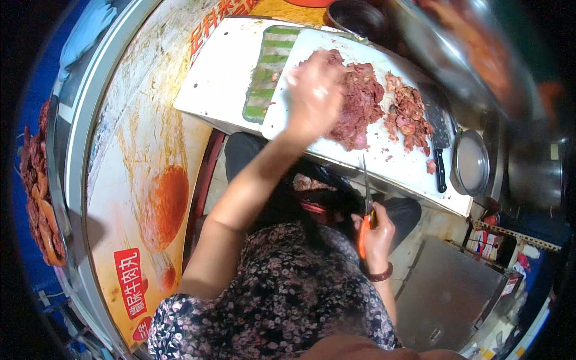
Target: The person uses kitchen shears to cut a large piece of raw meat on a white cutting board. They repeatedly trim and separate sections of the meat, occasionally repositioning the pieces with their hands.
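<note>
A white cutting board (288, 121) lies before me with a large heap of dark red raw meat (362, 96) on it. My left hand (317, 96) is blurred over the heap's left side; whether its fingers grip any meat is hidden. Low in front of my lap, my right hand (379, 231) holds orange-handled scissors (366, 193), their blades pointing up towards the board's near edge. To the right of the heap sits a smaller pile of paler meat pieces (409, 112). Between my knees is a black bag (330, 173) with pale scraps (310, 182) in it.
At the board's right end lies a black-handled cleaver (441, 171), beside a metal bowl (470, 162) of cloudy liquid. A green-striped mat (270, 67) shows along the board's left side. A dark pan (355, 18) stands behind. Meat (38, 189) lies beyond the left counter edge.
</note>
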Demonstrator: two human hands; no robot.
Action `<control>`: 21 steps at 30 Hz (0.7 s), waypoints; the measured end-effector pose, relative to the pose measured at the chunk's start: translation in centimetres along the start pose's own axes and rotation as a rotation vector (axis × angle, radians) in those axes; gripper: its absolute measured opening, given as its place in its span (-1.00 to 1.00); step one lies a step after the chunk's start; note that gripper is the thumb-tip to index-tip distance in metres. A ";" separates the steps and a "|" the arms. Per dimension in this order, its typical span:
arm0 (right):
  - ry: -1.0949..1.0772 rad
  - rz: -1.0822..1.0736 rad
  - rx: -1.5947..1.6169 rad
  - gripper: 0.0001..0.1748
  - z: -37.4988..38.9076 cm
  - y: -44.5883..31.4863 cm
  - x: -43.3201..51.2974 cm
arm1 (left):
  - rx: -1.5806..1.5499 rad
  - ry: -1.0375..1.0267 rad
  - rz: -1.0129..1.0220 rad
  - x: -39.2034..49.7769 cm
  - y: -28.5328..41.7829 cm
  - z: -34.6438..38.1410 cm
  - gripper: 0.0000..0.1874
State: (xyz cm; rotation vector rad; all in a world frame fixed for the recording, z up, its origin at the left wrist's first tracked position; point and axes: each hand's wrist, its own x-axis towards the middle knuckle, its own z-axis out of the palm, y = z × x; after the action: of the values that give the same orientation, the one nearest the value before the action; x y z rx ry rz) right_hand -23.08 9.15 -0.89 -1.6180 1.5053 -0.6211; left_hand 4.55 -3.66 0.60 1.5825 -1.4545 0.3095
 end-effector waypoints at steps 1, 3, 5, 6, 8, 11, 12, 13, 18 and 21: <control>0.015 -0.023 -0.006 -0.53 -0.3 0.1 0.2 | -0.069 -0.025 -0.141 1.4 -1.6 -0.4 -0.71; 0.029 -0.039 -0.012 -0.53 -0.7 0.0 0.3 | -0.189 -0.066 -0.364 3.3 -4.5 -1.3 -0.66; 0.058 -0.035 -0.030 -0.52 -1.6 -0.6 0.6 | -0.199 -0.095 -0.408 3.7 -6.3 -1.5 -0.64; 0.077 -0.144 -0.134 -0.52 -2.1 -0.8 1.1 | -0.184 -0.141 -0.386 3.8 -6.0 -1.6 -0.62; 0.139 -0.316 -0.363 -0.51 -3.3 -1.6 2.0 | -0.207 -0.260 -0.365 3.6 -4.0 -2.0 -0.59; 0.155 -0.388 -0.663 -0.55 -5.5 -4.0 3.8 | -0.091 -0.450 -0.180 2.5 2.0 -2.4 -0.49; 0.142 -0.385 -0.730 -0.56 -5.9 -4.7 4.4 | -0.009 -0.549 -0.173 2.4 3.5 -1.9 -0.44; 0.134 -0.391 -0.799 -0.61 -6.1 -5.3 5.1 | 0.073 -0.645 -0.171 2.3 4.8 -1.5 -0.39; 0.105 -0.497 -0.997 -0.74 -6.3 -6.4 8.1 | 0.444 -0.636 -0.130 0.7 6.8 3.7 -0.21; 0.100 -0.537 -1.056 -0.76 -5.6 -7.3 9.7 | 0.418 -0.681 -0.220 1.2 7.2 3.6 -0.16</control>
State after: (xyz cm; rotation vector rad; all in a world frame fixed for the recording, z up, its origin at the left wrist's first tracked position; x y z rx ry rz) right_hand -21.93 -2.00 6.44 -2.8836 1.5621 -0.1346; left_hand -2.87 -6.16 2.71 2.3165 -1.7665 -0.0796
